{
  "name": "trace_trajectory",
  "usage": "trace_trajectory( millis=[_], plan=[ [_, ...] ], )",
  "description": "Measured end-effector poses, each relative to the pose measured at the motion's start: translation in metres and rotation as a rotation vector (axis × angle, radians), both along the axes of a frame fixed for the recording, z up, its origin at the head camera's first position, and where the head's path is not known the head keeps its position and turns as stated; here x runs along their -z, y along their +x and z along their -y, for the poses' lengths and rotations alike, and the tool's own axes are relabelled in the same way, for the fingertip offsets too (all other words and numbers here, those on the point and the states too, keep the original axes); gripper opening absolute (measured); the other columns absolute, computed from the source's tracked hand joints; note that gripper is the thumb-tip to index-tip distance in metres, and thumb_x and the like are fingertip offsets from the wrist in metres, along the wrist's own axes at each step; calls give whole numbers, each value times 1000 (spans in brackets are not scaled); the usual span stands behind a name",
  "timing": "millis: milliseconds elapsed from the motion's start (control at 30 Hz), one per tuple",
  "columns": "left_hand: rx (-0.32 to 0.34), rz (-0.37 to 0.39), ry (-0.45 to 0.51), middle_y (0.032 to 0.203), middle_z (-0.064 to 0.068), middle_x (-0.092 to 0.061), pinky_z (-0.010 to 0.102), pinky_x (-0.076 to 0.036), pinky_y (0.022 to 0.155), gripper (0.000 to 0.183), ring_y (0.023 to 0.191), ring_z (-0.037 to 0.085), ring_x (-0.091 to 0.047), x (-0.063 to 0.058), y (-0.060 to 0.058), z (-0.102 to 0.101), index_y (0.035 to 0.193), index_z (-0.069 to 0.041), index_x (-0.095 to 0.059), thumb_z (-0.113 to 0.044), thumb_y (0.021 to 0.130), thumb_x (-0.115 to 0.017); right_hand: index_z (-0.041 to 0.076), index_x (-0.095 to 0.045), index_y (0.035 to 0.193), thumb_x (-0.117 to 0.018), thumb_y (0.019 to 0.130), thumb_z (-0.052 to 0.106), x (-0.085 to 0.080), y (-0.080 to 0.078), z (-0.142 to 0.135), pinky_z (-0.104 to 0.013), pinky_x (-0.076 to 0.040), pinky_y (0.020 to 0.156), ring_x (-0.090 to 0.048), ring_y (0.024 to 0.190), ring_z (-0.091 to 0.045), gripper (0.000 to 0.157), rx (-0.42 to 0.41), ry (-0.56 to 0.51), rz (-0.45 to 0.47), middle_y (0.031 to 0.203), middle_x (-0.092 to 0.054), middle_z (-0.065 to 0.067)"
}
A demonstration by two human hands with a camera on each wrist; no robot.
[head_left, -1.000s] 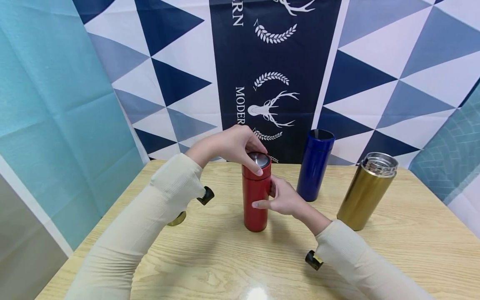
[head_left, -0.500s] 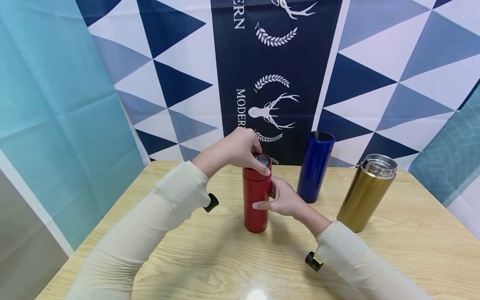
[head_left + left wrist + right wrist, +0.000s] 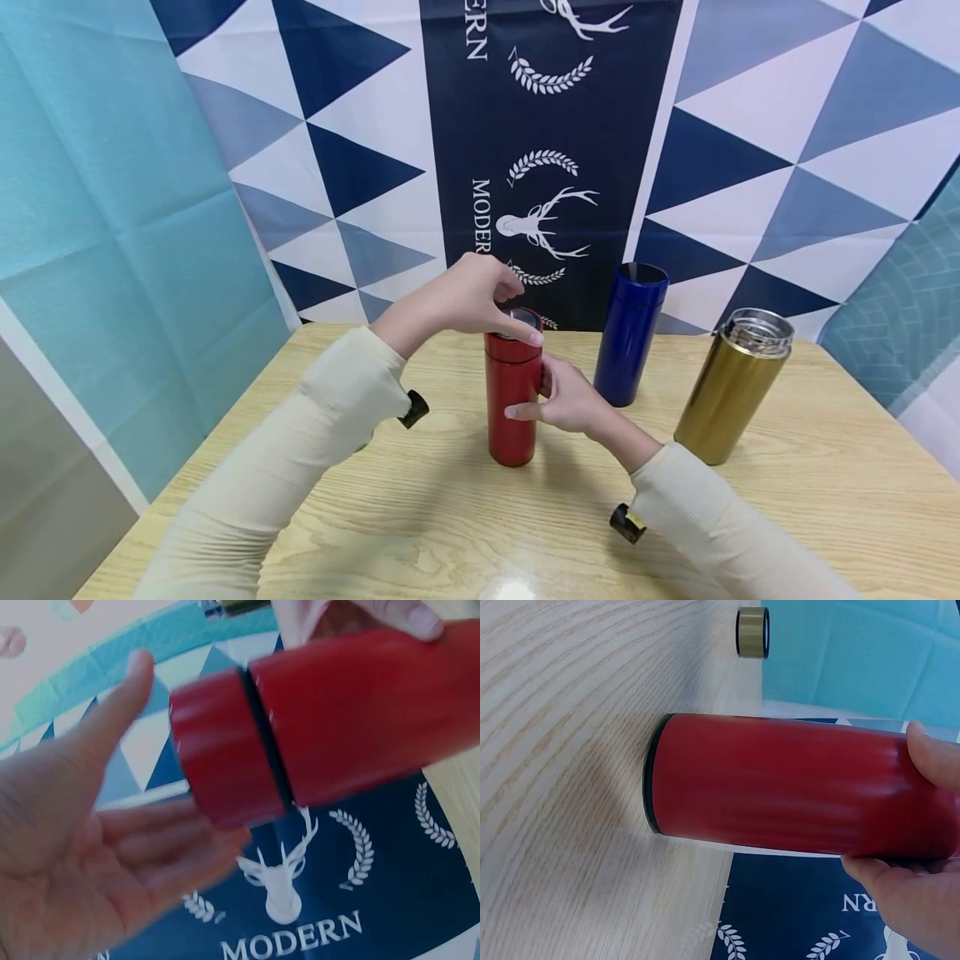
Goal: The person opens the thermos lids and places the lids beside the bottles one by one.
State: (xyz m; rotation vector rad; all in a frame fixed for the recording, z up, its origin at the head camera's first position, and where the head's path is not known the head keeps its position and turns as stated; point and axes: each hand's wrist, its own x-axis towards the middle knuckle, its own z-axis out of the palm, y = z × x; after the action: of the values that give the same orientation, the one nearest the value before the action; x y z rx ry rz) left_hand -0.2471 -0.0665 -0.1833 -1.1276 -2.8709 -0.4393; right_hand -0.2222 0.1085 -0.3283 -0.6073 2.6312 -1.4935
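Observation:
A red thermos flask (image 3: 512, 408) stands upright on the wooden table, its red lid (image 3: 513, 349) seated on top with a dark seam below it. My right hand (image 3: 567, 396) grips the flask's body from the right side, thumb across the front. Over the lid is my left hand (image 3: 474, 296), thumb and fingers spread around it. In the left wrist view a gap shows between the thumb (image 3: 124, 705) and the lid (image 3: 225, 750); the fingers extend beneath or behind its edge, and contact there is unclear. The right wrist view shows the flask's black base ring (image 3: 654, 774) on the table.
Behind to the right stands a blue thermos (image 3: 630, 342) with its lid on. A lidless gold thermos (image 3: 731, 400), steel mouth bare, is at the right. A gold lid (image 3: 752, 632) lies at the left, mostly behind my left sleeve in the head view. A patterned cloth (image 3: 360, 167) hangs behind the table.
My left hand turned over the lid, its thumb going right, then its fingers loosened and spread. The right hand and flask stayed in place.

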Motion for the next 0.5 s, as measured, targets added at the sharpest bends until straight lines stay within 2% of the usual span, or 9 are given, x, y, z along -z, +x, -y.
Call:
trace_trajectory(
  millis=[33,100,267,333,500],
  plan=[
    [22,12,10,105,2,-73,23,-55,87,52,98,14,-67,-2,-2,2,111,-10,-70,-46,75,-79,3,-50,129,-78,78,18,0,0,0,-46,-49,102,-64,106,-23,60,0,0,4,122,-65,-14],
    [72,42,12,130,5,-64,31,-50,102,63,121,18,-61,-6,-5,5,127,-11,-63,-41,75,-81,3,-49,129,-78,78,18,0,0,-1,-47,-48,104,-63,110,-26,61,-1,1,10,125,-63,-15],
    [175,110,-28,131,4,-64,28,-49,104,62,121,16,-61,-12,-15,9,128,-10,-61,-29,73,-84,2,-48,131,-77,79,18,-1,0,-1,-48,-47,105,-62,115,-29,61,-1,-3,16,127,-62,-16],
    [204,163,-25,129,5,-65,27,-50,102,61,118,16,-62,-13,-19,9,126,-9,-62,-25,72,-85,2,-48,130,-77,79,18,-1,0,-1,-48,-47,105,-62,115,-28,61,3,-5,18,126,-62,-16],
    [223,327,10,122,6,-68,25,-53,97,55,110,15,-67,-10,-28,10,122,-7,-65,-17,72,-84,2,-49,129,-78,78,19,-1,1,1,-47,-48,104,-62,110,-26,61,17,2,24,124,-63,-15]
  ],
)
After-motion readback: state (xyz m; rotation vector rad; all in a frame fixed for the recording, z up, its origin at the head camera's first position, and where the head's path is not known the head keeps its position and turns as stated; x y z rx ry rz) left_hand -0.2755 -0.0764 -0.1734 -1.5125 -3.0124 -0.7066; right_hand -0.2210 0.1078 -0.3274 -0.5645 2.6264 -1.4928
